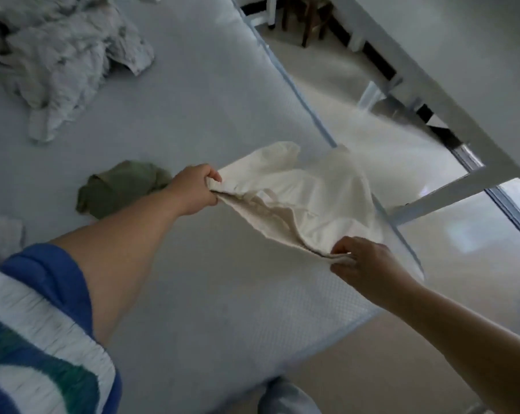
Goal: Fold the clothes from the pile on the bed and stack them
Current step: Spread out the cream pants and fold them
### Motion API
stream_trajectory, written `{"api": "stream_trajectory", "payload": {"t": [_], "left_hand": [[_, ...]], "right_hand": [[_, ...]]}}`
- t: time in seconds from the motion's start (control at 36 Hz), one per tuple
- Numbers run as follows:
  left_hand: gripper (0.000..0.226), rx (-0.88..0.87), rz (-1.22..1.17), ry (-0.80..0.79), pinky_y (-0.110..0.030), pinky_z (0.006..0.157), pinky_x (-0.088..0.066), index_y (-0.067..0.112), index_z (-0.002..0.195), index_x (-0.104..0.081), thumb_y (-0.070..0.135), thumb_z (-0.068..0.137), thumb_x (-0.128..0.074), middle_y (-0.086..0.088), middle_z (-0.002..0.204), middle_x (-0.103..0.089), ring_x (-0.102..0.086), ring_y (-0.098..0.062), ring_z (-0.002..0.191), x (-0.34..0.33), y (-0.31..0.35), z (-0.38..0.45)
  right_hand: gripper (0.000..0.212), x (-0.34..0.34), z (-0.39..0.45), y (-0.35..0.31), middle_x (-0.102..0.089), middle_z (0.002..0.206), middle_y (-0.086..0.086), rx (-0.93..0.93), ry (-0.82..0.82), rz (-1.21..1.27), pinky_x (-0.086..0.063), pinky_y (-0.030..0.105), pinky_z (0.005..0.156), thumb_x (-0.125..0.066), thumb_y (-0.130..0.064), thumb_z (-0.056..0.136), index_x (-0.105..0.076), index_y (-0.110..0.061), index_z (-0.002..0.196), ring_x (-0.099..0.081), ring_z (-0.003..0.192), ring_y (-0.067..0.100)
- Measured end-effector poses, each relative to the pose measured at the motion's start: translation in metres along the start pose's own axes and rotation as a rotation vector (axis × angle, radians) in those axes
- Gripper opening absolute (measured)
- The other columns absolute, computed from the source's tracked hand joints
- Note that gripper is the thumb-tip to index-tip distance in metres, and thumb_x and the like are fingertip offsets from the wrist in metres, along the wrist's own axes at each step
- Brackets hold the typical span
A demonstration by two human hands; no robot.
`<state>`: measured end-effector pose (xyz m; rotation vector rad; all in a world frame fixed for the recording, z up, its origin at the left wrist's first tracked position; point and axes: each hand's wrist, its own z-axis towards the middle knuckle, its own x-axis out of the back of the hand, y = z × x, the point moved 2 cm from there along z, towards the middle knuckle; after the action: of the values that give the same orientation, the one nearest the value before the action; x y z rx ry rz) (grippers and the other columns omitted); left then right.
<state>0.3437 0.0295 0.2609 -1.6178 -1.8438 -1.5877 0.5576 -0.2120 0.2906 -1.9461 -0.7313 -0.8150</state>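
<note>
Above the bed [193, 100], near its right edge, the cream garment [306, 192] hangs stretched between both hands; left hand [193, 189] and right hand [369, 264] each have fingers pinching one end of its long edge; the pile [58, 55] lies well apart at far left.

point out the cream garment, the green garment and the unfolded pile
cream garment [306, 192], head view, on the middle of the cloth stretched between both hands
green garment [118, 189], head view, on its crumpled centre on the bed
unfolded pile [58, 52], head view, on the heap's middle
</note>
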Motion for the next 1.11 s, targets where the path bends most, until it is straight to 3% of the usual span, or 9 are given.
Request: {"api": "stream_trajectory", "payload": {"t": [0.17, 0.25, 0.33, 0.58, 0.72, 0.83, 0.94, 1.03, 1.11], "left_hand": [[0.037, 0.120, 0.076, -0.147, -0.022, 0.069, -0.033, 0.013, 0.111, -0.062, 0.000, 0.077, -0.062, -0.007, 0.106, -0.053, -0.045, -0.016, 0.086, -0.043, -0.159, -0.040], [0.040, 0.183, 0.099, -0.173, -0.021, 0.076, -0.034, 0.014, 0.115, -0.063, -0.004, 0.080, -0.053, -0.010, 0.120, -0.051, -0.049, -0.020, 0.096, -0.062, -0.237, -0.059], [0.044, 0.229, 0.160, -0.124, -0.026, 0.090, -0.037, 0.016, 0.113, -0.063, -0.007, 0.079, -0.050, -0.010, 0.126, -0.042, -0.048, -0.029, 0.113, -0.075, -0.310, -0.080], [0.029, 0.208, 0.280, 0.069, -0.034, 0.086, -0.037, 0.012, 0.115, -0.059, 0.012, 0.087, -0.053, -0.010, 0.131, -0.047, -0.048, -0.033, 0.113, -0.069, -0.460, -0.130], [0.045, 0.090, 0.544, -0.051, -0.044, 0.109, -0.019, 0.009, 0.128, -0.054, 0.015, 0.084, -0.063, -0.016, 0.151, -0.026, -0.026, -0.034, 0.135, -0.065, -0.515, -0.148], [0.064, 0.151, 0.452, -0.014, -0.042, 0.113, -0.006, 0.017, 0.141, -0.039, 0.031, 0.084, -0.064, -0.010, 0.157, -0.013, -0.009, -0.028, 0.143, -0.083, -0.521, -0.174], [0.050, 0.152, 0.279, 0.200, -0.040, 0.104, -0.025, 0.012, 0.127, -0.056, 0.017, 0.078, -0.052, -0.015, 0.139, -0.045, -0.036, -0.033, 0.132, -0.104, -0.491, -0.219], [0.042, 0.282, 0.161, 0.127, -0.038, 0.090, -0.038, 0.015, 0.117, -0.063, 0.014, 0.076, -0.055, -0.015, 0.117, -0.058, -0.052, -0.033, 0.109, -0.136, -0.465, -0.257], [0.038, 0.369, 0.066, 0.054, -0.038, 0.088, -0.040, 0.015, 0.116, -0.063, 0.013, 0.079, -0.056, -0.014, 0.113, -0.059, -0.053, -0.034, 0.105, -0.176, -0.437, -0.294]], "right_hand": [[0.009, -0.173, -0.001, -0.023, -0.053, 0.082, -0.011, -0.022, -0.173, -0.002, -0.030, 0.009, 0.060, -0.063, -0.020, 0.082, -0.062, -0.023, 0.090, -0.050, 0.075, 0.009], [0.010, -0.259, -0.007, -0.044, -0.052, 0.087, -0.012, -0.017, -0.262, -0.020, -0.039, 0.022, 0.069, -0.059, -0.027, 0.085, -0.059, -0.026, 0.095, -0.054, 0.081, 0.012], [0.013, -0.341, -0.016, -0.074, -0.052, 0.092, -0.009, -0.007, -0.339, -0.006, -0.039, 0.023, 0.070, -0.055, -0.031, 0.087, -0.056, -0.027, 0.099, -0.053, 0.083, 0.011], [0.027, -0.508, -0.044, -0.176, -0.051, 0.113, 0.000, 0.063, -0.449, 0.077, -0.043, 0.028, 0.079, -0.056, -0.021, 0.085, -0.057, -0.020, 0.112, -0.056, 0.094, 0.021], [0.041, -0.556, -0.057, -0.210, -0.049, 0.124, 0.002, 0.148, -0.541, 0.054, -0.041, 0.028, 0.086, -0.059, -0.023, 0.083, -0.052, -0.019, 0.124, -0.054, 0.107, 0.024], [0.053, -0.564, -0.062, -0.211, -0.043, 0.138, -0.002, 0.160, -0.581, -0.010, -0.035, 0.025, 0.096, -0.059, -0.030, 0.085, -0.045, -0.022, 0.136, -0.047, 0.121, 0.019], [0.044, -0.544, -0.061, -0.187, -0.049, 0.130, -0.001, 0.160, -0.528, -0.099, -0.033, 0.021, 0.091, -0.060, -0.028, 0.086, -0.053, -0.020, 0.129, -0.049, 0.117, 0.018], [0.038, -0.519, -0.058, -0.158, -0.053, 0.123, 0.002, 0.137, -0.477, -0.185, -0.035, 0.022, 0.088, -0.062, -0.024, 0.085, -0.058, -0.018, 0.122, -0.051, 0.114, 0.020], [0.036, -0.494, -0.053, -0.125, -0.052, 0.125, 0.001, 0.110, -0.470, -0.296, -0.036, 0.025, 0.089, -0.060, -0.024, 0.086, -0.057, -0.020, 0.122, -0.048, 0.116, 0.020]]}}
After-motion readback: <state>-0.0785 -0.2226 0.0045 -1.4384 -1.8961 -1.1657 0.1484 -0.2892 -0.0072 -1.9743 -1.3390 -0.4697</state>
